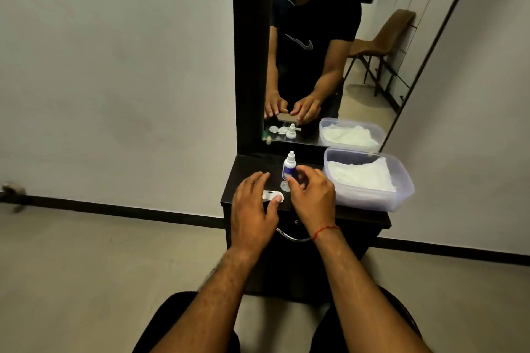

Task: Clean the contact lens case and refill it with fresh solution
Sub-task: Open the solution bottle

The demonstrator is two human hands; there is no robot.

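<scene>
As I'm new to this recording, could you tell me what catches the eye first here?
The left hand rests on the white lens case at the front of the dark table, the right hand curled beside the small bottle. A clear tub of white wadding stands at the right, below the mirror.

Material and finish findings, cabinet area.
I record the cabinet top [246, 172] as dark, semi-glossy wood laminate. The lens case [271, 195] and solution bottle [288, 167] are smooth white plastic. The storage box [401, 178] is translucent frosted plastic holding soft, fibrous white wadding [361, 175]. The drawer handle [289, 236] is polished metal.
</scene>
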